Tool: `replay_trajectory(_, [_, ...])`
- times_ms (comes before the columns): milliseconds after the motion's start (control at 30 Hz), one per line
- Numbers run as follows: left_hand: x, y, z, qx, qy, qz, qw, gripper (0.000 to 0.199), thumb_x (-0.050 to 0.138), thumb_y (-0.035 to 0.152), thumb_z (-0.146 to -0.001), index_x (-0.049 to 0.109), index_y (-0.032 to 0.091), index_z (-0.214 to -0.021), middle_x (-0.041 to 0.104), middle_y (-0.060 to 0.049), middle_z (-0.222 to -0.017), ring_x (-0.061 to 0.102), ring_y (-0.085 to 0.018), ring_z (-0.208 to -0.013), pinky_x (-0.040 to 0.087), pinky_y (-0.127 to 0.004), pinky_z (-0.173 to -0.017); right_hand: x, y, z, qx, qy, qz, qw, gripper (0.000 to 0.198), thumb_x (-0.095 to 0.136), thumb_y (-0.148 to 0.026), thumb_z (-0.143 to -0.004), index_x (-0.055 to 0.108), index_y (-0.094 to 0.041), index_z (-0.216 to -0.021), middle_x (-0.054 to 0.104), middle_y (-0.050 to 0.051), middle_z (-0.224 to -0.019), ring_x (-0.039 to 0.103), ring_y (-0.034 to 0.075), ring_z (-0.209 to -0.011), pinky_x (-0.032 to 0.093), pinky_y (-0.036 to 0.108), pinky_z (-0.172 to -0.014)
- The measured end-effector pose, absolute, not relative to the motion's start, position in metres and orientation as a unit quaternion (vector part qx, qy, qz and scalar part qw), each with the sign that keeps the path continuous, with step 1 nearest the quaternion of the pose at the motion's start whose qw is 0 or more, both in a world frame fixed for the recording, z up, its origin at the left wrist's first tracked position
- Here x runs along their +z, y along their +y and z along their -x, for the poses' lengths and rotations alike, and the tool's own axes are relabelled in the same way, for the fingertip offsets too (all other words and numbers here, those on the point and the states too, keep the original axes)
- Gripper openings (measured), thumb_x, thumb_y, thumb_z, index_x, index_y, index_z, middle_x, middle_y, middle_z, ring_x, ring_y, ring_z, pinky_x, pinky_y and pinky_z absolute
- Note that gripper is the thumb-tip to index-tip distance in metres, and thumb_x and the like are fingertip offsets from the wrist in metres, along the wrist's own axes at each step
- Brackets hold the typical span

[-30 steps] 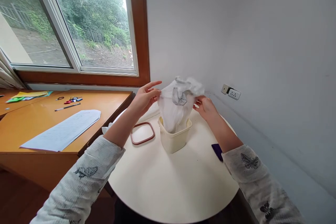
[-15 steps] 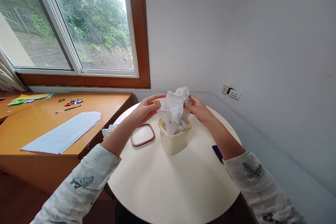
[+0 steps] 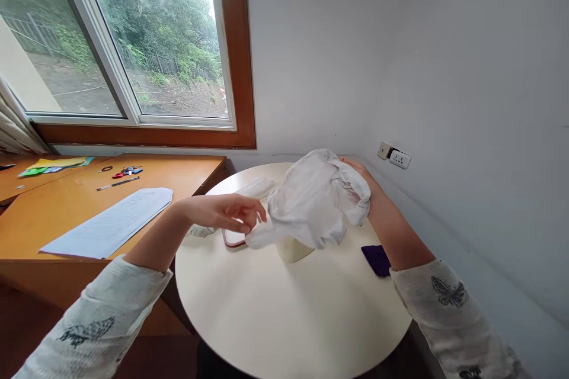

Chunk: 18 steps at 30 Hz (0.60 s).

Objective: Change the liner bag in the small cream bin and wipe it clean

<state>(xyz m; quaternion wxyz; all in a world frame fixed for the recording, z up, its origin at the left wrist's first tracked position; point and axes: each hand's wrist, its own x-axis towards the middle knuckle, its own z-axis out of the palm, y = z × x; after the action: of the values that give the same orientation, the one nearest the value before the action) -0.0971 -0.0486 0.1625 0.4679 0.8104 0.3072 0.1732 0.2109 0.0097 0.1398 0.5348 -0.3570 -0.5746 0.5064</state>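
Observation:
A thin white plastic bag [image 3: 311, 201] is spread out above the round table, hiding most of a cream plastic bin [image 3: 293, 250], whose lower front shows beneath it. My right hand [image 3: 362, 174] grips the bag at its far right side; the fingers are mostly behind the plastic. My left hand [image 3: 233, 213] is beside the bag's left edge, fingers bent and apart from the thumb, with its fingertips close to the plastic. A red-rimmed lid [image 3: 233, 240] lies under and just right of that hand, partly covered by the bag.
The white round table [image 3: 284, 320] stands against the wall. A dark purple cloth-like piece [image 3: 377, 260] lies at its right. More crumpled clear plastic [image 3: 258, 186] is behind my left hand. The wooden desk [image 3: 195, 172] at left bears papers [image 3: 111, 219], a pen [image 3: 118, 183] and small items.
The bunched bag has come up out of the bin and spread wide over it. My left hand has moved left and nearer; my right hand has moved right.

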Motion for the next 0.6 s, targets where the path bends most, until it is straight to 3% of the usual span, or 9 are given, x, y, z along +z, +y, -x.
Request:
replay_trajectory(100, [0.167, -0.048, 0.087, 0.217, 0.359, -0.759, 0.498, 0.033, 0.055, 0.037, -0.081, 0.055, 0.025, -0.111, 0.061, -0.006, -0.094, 0.058, -0.019, -0.090, 0.046, -0.031, -0.078, 0.150, -0.005, -0.198, 0.543, -0.578, 0.332, 0.511, 0.023, 0.064, -0.043, -0.068, 0.061, -0.023, -0.078, 0.058, -0.002, -0.071, 0.052, 0.012, -0.060, 0.040, 0.025, -0.058])
replay_trajectory(200, [0.167, -0.049, 0.064, 0.281, 0.383, -0.734, 0.485, 0.043, 0.054, 0.043, -0.080, 0.047, 0.030, -0.120, 0.059, -0.005, -0.107, 0.056, -0.020, -0.098, 0.046, -0.032, -0.079, 0.160, -0.021, -0.182, 0.564, -0.597, 0.307, 0.480, 0.022, 0.063, -0.042, -0.071, 0.060, -0.021, -0.073, 0.055, -0.003, -0.065, 0.049, 0.009, -0.056, 0.037, 0.022, -0.054])
replay_trajectory(300, [0.161, -0.052, 0.040, 0.263, 0.398, -0.776, 0.413, 0.032, 0.061, 0.044, -0.073, 0.062, 0.021, -0.095, 0.063, -0.003, -0.086, 0.059, -0.020, -0.082, 0.045, -0.027, -0.066, 0.161, -0.031, -0.173, 0.578, -0.612, 0.287, 0.457, 0.024, 0.062, -0.044, -0.073, 0.060, -0.020, -0.071, 0.052, -0.004, -0.063, 0.047, 0.009, -0.055, 0.036, 0.021, -0.052])
replay_trajectory(400, [0.156, -0.053, 0.027, 0.300, 0.450, -0.747, 0.387, 0.030, 0.058, 0.046, -0.073, 0.061, 0.016, -0.070, 0.058, -0.001, -0.066, 0.055, -0.016, -0.062, 0.040, -0.024, -0.053, 0.156, -0.030, -0.179, 0.570, -0.608, 0.298, 0.466, 0.027, 0.063, -0.048, -0.071, 0.060, -0.021, -0.074, 0.055, -0.002, -0.068, 0.050, 0.010, -0.059, 0.040, 0.023, -0.056])
replay_trajectory(467, [0.154, -0.052, 0.025, 0.358, 0.450, -0.697, 0.428, 0.030, 0.057, 0.045, -0.074, 0.059, 0.015, -0.069, 0.057, 0.000, -0.065, 0.053, -0.014, -0.059, 0.040, -0.023, -0.052, 0.151, -0.026, -0.189, 0.547, -0.600, 0.316, 0.491, 0.031, 0.062, -0.051, -0.071, 0.060, -0.022, -0.082, 0.058, 0.000, -0.081, 0.055, 0.013, -0.070, 0.043, 0.026, -0.064])
replay_trajectory(533, [0.154, -0.050, 0.026, 0.415, 0.431, -0.638, 0.485, 0.029, 0.060, 0.044, -0.073, 0.059, 0.015, -0.074, 0.059, -0.001, -0.068, 0.055, -0.013, -0.060, 0.042, -0.022, -0.054, 0.147, -0.026, -0.200, 0.513, -0.603, 0.328, 0.516, 0.041, 0.059, -0.058, -0.071, 0.056, -0.027, -0.099, 0.056, 0.004, -0.105, 0.055, 0.019, -0.094, 0.044, 0.032, -0.077])
replay_trajectory(600, [0.155, -0.047, 0.028, 0.460, 0.414, -0.579, 0.530, 0.029, 0.063, 0.042, -0.071, 0.060, 0.015, -0.079, 0.060, -0.002, -0.073, 0.057, -0.013, -0.063, 0.044, -0.022, -0.055, 0.144, -0.032, -0.208, 0.481, -0.640, 0.317, 0.509, 0.065, 0.057, -0.066, -0.067, 0.041, -0.036, -0.122, 0.041, 0.005, -0.131, 0.039, 0.023, -0.121, 0.037, 0.040, -0.093])
